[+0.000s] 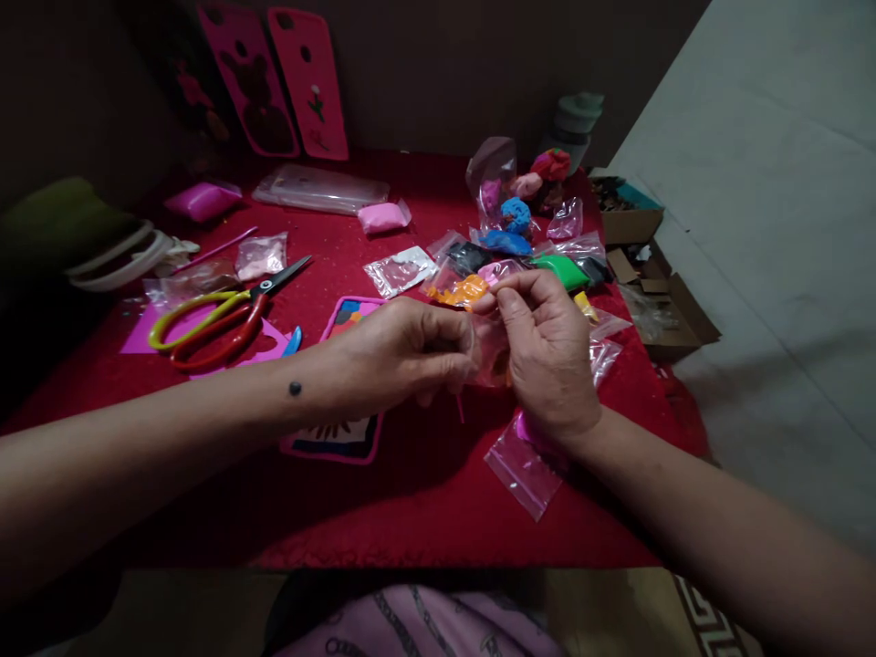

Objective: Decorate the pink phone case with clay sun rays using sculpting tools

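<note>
Plastic bag (490, 354) | btwn L hand (421, 351) & R hand (547, 351), abv red surface (424, 520), nearer its R edge | L pinching bag's L side, R its upper edge; neither nearer | long axis: can't tell, part hidden

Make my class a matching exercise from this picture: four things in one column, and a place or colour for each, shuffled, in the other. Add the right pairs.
Column 1
1. Clear bag
2. Scissors
3. Phone case with a flower
4. Green packet

Column 2
A. standing upright at the back
B. lying just beyond the right hand
C. between the left hand and the right hand
D. part yellow, part red

Right pairs: 1-C, 2-D, 3-A, 4-B
</note>
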The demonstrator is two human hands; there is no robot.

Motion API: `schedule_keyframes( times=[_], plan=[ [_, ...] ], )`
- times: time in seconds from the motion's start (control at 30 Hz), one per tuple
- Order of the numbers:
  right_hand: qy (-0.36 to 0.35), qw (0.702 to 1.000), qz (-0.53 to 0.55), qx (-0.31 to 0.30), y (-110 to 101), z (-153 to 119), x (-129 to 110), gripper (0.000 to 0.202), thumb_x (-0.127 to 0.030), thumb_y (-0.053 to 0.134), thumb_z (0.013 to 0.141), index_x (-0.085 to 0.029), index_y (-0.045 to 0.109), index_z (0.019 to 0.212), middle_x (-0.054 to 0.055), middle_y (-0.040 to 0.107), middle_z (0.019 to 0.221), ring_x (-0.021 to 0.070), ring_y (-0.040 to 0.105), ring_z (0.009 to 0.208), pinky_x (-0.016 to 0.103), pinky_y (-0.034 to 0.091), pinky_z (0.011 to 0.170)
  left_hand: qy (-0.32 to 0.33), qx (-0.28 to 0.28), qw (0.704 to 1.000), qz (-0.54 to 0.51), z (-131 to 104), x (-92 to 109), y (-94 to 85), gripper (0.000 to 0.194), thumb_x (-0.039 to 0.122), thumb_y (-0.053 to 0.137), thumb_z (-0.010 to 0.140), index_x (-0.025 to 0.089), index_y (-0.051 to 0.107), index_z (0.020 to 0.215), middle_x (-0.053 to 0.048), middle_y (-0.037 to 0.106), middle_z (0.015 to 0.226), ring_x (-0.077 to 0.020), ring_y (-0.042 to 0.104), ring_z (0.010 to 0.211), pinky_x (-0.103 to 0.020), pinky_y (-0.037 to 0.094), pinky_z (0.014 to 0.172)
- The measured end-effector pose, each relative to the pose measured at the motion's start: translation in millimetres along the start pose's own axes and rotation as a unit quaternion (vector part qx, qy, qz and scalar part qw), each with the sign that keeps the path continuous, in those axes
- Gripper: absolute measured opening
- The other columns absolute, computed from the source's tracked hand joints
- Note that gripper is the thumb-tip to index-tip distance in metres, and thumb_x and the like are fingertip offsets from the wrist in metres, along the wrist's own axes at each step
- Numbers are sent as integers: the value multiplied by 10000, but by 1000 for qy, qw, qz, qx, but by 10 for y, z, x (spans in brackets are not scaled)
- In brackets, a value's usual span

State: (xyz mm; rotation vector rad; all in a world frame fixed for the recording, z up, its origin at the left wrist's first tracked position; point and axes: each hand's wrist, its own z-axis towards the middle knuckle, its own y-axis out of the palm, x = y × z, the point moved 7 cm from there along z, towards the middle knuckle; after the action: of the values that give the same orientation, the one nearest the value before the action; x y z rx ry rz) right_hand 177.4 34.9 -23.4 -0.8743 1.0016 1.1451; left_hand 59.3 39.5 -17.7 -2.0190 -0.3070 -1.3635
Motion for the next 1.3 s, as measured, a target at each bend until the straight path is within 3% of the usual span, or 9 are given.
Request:
schedule_keyframes(
  times=[0.2, 0.43, 0.57, 0.7, 0.8, 0.93, 1.07, 1.3],
  plan=[
    [36, 999, -37, 1, -31, 62, 94, 63, -258, 475, 917, -233, 506, 869, -36, 539, 661, 108, 543, 588, 251, 429, 576, -30, 19, 997, -67, -23, -74, -1, 91, 193, 590, 812, 165, 660, 862, 33, 588, 603, -51, 495, 462, -138, 413, 442],
    [68, 997, -31, 7, -89, 84, 151, 74, -261, 514, 888, -216, 528, 830, -57, 508, 565, 94, 496, 519, 227, 408, 525, -47, 5, 991, -122, -21, -134, 1, 306, 190, 604, 808, 220, 654, 1108, 15, 649, 642, -56, 516, 457, -150, 436, 446],
    [102, 995, 4, 13, -74, 66, 216, 100, -273, 494, 888, -209, 512, 812, -50, 556, 574, 90, 531, 490, 214, 438, 486, -67, 35, 991, -111, -35, -151, -49, 364, 214, 605, 808, 210, 627, 1171, 1, 651, 649, -79, 529, 472, -177, 446, 451],
    [137, 990, 41, 21, -47, 58, 252, 87, -296, 502, 879, -227, 498, 826, -53, 569, 585, 89, 524, 417, 201, 420, 387, -28, 47, 995, -79, -12, -109, -36, 312, 209, 598, 805, 206, 662, 1110, -9, 679, 708, -93, 557, 513, -181, 447, 456],
    [151, 987, 38, 26, -39, 61, 259, 77, -265, 527, 858, -229, 510, 792, -66, 515, 545, 71, 450, 351, 180, 347, 313, 57, 60, 996, -15, 5, 20, -4, 249, 175, 563, 824, 218, 696, 1029, 3, 702, 806, -83, 581, 590, -172, 470, 547],
    [173, 983, 54, 28, -14, 55, 288, 130, -267, 522, 857, -222, 499, 737, -65, 481, 548, 64, 435, 365, 177, 331, 311, 136, 76, 983, 98, -23, 209, 33, 244, 147, 497, 852, 219, 716, 933, 41, 653, 660, -77, 552, 555, -170, 457, 585],
    [196, 977, 74, 47, -6, 51, 309, 163, -238, 506, 852, -215, 465, 696, -69, 445, 536, 60, 395, 363, 185, 307, 314, 122, 90, 984, 91, -40, 233, 7, 207, 164, 521, 832, 194, 722, 871, 34, 650, 609, -96, 562, 548, -184, 464, 581],
    [190, 976, 69, 79, -40, 77, 284, 176, -194, 510, 841, -199, 470, 670, -56, 441, 552, 66, 386, 428, 198, 313, 388, 101, 52, 993, 12, 16, 152, 69, 176, 167, 583, 823, 196, 724, 924, -16, 740, 987, -144, 657, 909, -221, 507, 843]
  ],
)
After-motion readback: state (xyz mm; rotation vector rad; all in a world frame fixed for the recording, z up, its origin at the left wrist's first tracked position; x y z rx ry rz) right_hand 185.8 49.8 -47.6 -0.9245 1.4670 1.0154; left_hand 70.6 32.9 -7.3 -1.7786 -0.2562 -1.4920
